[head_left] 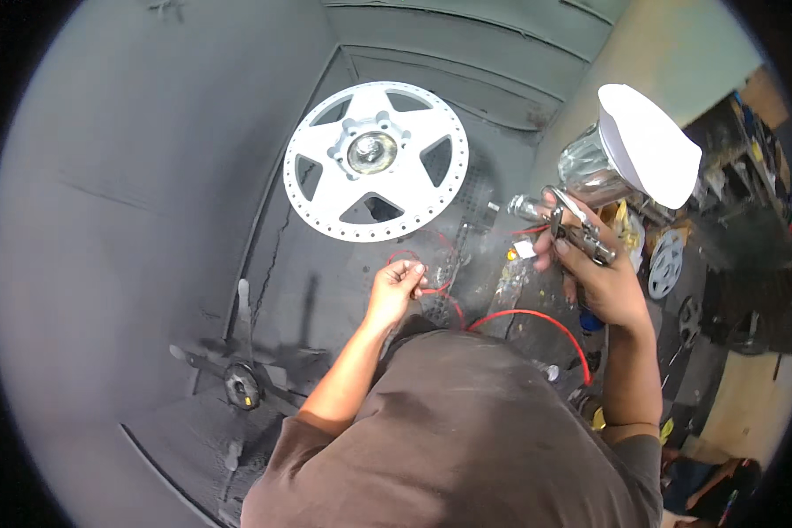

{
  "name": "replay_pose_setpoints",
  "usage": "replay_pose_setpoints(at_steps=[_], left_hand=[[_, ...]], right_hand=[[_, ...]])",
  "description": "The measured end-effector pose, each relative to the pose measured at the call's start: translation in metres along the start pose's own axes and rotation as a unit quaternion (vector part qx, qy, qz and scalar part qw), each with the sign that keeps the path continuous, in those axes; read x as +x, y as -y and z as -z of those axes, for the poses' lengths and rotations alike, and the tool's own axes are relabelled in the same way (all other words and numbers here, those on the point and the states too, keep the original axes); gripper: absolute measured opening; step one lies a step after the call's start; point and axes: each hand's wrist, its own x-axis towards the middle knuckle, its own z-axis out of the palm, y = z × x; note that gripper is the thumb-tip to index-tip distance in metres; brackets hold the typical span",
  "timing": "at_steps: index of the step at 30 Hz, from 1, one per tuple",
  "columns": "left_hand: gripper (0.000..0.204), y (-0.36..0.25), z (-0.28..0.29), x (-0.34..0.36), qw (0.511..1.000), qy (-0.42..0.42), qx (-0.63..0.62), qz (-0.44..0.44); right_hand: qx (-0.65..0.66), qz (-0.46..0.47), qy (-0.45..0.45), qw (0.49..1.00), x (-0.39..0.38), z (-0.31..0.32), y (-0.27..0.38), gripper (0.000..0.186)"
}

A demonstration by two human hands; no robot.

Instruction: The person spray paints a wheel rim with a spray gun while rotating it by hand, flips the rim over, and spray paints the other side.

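Head view, looking down inside a grey, overspray-coated spray booth [150, 176]; walls and floor are the same dull grey.

White five-spoke wheel rim [376, 161] is mounted face-out ahead of the person, bare metal hub at its centre, ring of small holes round the edge. It sits above and just beyond the left hand, not touching it.

Person's torso in a dark brown shirt [466, 431] fills the lower middle.

Spray gun [581, 189] is up at right, with a shiny metal body and a white cup [651, 145] on top, nozzle pointing left toward the rim. Right hand [594, 273] is clenched round the gun's grip, fingers over the trigger area.

Red hose [537, 321] curves from below the gun across the front of the body.

Left hand [398, 286] is raised below the rim, fingertips pinched on a thin red loop of line [405, 258].

A second grey stand with a hub [242, 385] lies low at left, well apart from both hands. More pale rims [666, 262] rest at right, behind the gun hand.
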Motion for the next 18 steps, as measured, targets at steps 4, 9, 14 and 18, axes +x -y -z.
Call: replay_pose_setpoints(at_steps=[4, 9, 14, 18], left_hand=[[0.026, 0.0, -0.017, 0.017, 0.996, -0.024, -0.084, 0.009], [0.032, -0.012, -0.036, 0.046, 0.985, -0.065, -0.155, 0.026], [0.032, -0.011, -0.046, 0.056, 0.974, -0.074, -0.211, 0.042], [0.039, -0.011, -0.048, 0.057, 0.972, -0.084, -0.213, 0.06]], right_hand=[[0.057, -0.021, 0.027, 0.998, -0.029, 0.009, 0.001, 0.055], [0.036, 0.004, 0.0, 0.999, -0.031, 0.029, -0.011, 0.055], [0.035, 0.008, -0.048, 0.998, -0.038, 0.033, 0.001, 0.052], [0.063, -0.027, -0.002, 0.998, -0.04, 0.035, 0.001, 0.059]])
